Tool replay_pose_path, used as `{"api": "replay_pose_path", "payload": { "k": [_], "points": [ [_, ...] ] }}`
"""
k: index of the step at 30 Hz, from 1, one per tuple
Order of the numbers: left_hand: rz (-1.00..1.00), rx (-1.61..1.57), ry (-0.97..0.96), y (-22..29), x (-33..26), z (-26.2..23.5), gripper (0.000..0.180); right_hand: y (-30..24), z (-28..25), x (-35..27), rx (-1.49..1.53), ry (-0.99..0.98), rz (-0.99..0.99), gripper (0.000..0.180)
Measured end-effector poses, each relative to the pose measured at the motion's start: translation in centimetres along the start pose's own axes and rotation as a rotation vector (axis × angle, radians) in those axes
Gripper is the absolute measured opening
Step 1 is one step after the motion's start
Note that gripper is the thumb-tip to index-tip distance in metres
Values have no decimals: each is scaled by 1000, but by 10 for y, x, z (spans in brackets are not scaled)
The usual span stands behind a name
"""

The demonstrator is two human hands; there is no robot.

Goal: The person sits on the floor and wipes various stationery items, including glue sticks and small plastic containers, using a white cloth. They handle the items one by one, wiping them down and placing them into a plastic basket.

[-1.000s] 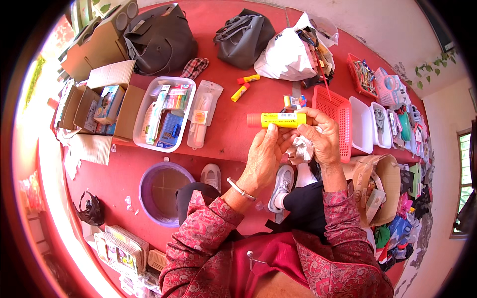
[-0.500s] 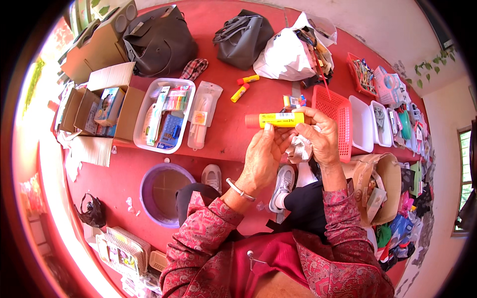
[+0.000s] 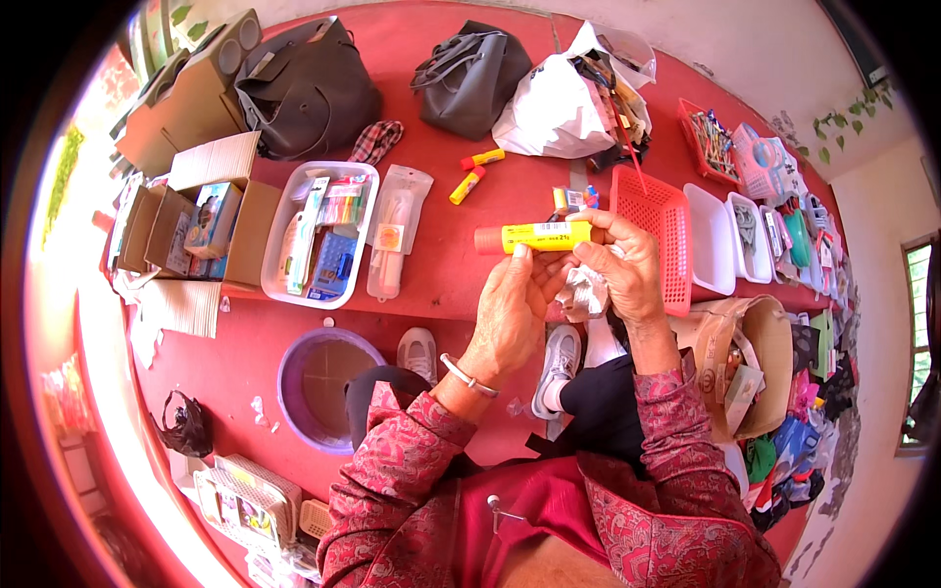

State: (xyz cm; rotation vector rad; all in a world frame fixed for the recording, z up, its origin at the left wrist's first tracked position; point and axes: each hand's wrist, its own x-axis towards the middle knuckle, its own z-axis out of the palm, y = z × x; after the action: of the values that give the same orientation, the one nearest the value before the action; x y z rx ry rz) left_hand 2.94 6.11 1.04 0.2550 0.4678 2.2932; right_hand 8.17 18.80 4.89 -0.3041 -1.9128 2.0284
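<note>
A yellow glue stick (image 3: 549, 235) with a red cap lies level between both hands, above the red table's near edge. My left hand (image 3: 515, 299) is closed on it from below, the thumb near the cap end. Fingers of my right hand (image 3: 632, 269) pinch the other end of the tube. A crumpled whitish cloth or tissue (image 3: 585, 294) is tucked in the right palm and hangs under the glue stick. Two more yellow and red sticks, one upper (image 3: 482, 159) and one lower (image 3: 468, 185), lie on the table beyond my hands.
Left of my hands are a white stationery tray (image 3: 369, 235), a clear plastic case (image 3: 400, 196) and an open cardboard box (image 3: 257, 225). A red basket (image 3: 652, 235) and white trays stand right. Bags line the back. A purple basin (image 3: 284, 382) is on the floor.
Almost the whole scene has shifted slightly left in view. Both hands keep the glue stick in nearly the same pose.
</note>
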Motion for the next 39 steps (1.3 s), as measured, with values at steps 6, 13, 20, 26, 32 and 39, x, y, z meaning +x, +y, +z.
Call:
{"api": "replay_pose_path", "payload": {
  "k": [6, 13, 20, 26, 32, 39],
  "points": [
    [-9, 20, 10, 1, 0, 1, 33, 2, 0, 1, 20, -4, -2, 24],
    [-27, 39, 58, 0, 0, -1, 33, 3, -1, 2, -4, -16, -18, 25],
    [-11, 63, 78, -1, 0, 0, 34, 7, -1, 2, 14, -13, -4, 24],
    [-22, 86, 89, -2, 1, -3, 34, 6, 1, 3, 17, 11, 1, 25],
    [-6, 118, 83, -2, 1, 0, 37, 2, 1, 3, -3, -4, 0, 25],
    [-19, 143, 101, -2, 1, -1, 36, 6, -1, 4, -30, -4, 0, 25]
  ]
}}
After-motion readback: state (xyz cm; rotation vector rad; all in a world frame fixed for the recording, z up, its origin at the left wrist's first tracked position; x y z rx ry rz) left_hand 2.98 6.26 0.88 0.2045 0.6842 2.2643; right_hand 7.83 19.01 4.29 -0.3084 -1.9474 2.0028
